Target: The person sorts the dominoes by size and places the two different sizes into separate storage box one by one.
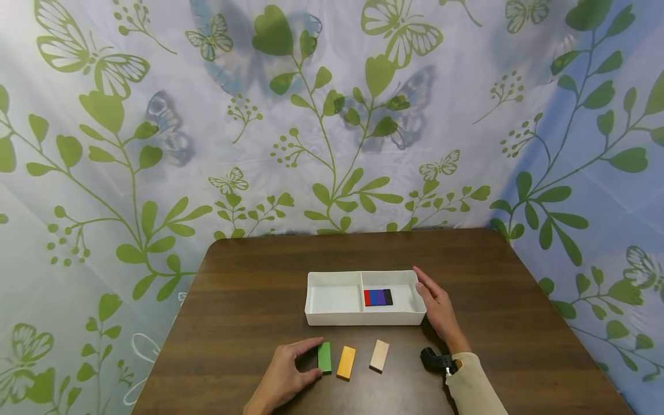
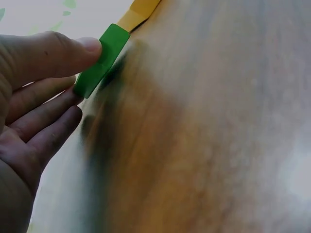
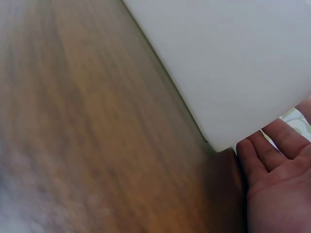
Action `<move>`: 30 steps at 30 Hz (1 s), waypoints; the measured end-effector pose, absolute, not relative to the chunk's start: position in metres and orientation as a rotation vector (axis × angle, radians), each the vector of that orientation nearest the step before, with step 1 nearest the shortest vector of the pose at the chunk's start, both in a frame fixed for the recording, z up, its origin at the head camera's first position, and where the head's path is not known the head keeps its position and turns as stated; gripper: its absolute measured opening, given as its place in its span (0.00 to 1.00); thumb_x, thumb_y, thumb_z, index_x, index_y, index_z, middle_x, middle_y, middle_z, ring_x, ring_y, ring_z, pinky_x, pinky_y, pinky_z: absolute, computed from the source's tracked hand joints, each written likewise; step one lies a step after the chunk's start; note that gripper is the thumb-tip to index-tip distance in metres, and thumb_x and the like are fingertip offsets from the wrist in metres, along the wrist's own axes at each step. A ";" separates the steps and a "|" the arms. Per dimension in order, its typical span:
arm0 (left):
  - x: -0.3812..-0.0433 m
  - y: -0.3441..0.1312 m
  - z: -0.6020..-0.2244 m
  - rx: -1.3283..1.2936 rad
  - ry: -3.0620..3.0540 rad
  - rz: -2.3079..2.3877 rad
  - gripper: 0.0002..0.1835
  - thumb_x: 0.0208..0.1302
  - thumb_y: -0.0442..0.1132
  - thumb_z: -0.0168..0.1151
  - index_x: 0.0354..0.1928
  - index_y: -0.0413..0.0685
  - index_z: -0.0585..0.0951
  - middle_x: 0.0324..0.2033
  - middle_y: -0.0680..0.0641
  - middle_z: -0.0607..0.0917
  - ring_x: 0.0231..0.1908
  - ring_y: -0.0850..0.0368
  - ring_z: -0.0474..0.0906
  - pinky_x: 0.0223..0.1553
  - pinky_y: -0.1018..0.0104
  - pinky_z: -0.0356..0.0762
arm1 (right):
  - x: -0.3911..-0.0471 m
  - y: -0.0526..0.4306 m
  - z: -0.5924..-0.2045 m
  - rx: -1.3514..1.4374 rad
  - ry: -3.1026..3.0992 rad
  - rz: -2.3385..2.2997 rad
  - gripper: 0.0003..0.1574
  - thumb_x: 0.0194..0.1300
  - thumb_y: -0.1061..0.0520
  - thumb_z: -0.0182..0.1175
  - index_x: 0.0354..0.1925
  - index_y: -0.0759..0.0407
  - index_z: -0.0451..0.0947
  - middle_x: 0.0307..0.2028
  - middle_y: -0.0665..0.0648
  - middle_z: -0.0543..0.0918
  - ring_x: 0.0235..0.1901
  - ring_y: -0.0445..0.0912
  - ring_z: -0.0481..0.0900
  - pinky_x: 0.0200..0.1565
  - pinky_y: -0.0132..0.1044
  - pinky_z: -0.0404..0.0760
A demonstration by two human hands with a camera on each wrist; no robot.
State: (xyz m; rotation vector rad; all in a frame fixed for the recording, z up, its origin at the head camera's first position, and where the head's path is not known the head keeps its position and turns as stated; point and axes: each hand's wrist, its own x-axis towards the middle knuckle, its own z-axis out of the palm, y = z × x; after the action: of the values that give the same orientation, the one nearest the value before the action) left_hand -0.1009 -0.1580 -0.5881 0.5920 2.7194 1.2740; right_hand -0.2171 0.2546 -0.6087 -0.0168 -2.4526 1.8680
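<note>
My left hand [image 1: 287, 372] is at a green block [image 1: 324, 358], its thumb at the near end and the index finger at the far end. In the left wrist view the thumb lies over the green block [image 2: 102, 63], with the other fingers behind and below it. My right hand [image 1: 438, 308] rests against the right end of a white two-compartment tray [image 1: 363, 319], fingers fairly straight along the end and thumb by the rim. In the right wrist view, the fingers [image 3: 277, 150] meet the outside of the tray [image 3: 233, 63].
A yellow block [image 1: 346, 363] and a pale wooden block [image 1: 379, 355] lie right of the green one. Red, blue, purple and black blocks [image 1: 378, 297] sit side by side in the tray's right compartment. The brown table [image 1: 249, 288] ends at a patterned curtain [image 1: 332, 144].
</note>
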 end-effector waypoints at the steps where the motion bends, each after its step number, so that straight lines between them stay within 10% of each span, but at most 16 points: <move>1: -0.101 -0.158 -0.587 0.587 2.726 1.271 0.33 0.61 0.38 0.83 0.69 0.53 0.86 0.65 0.53 0.89 0.65 0.52 0.85 0.67 0.51 0.83 | -0.216 0.255 -0.609 -0.014 -2.452 1.861 0.33 0.90 0.47 0.48 0.86 0.45 0.62 0.86 0.55 0.61 0.86 0.60 0.55 0.83 0.67 0.54; 30: -0.128 -0.171 -0.528 0.869 2.749 1.563 0.35 0.53 0.26 0.85 0.65 0.45 0.87 0.61 0.48 0.91 0.62 0.47 0.89 0.62 0.57 0.86 | -0.219 0.248 -0.606 -0.019 -2.468 1.811 0.35 0.89 0.41 0.48 0.86 0.44 0.63 0.86 0.56 0.62 0.86 0.61 0.57 0.82 0.67 0.57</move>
State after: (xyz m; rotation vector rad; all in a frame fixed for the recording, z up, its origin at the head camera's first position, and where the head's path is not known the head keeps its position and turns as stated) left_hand -0.1277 -0.1710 -0.5285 0.8692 2.7492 1.5626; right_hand -0.2191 0.2482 -0.6058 -0.0188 -2.4680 1.8115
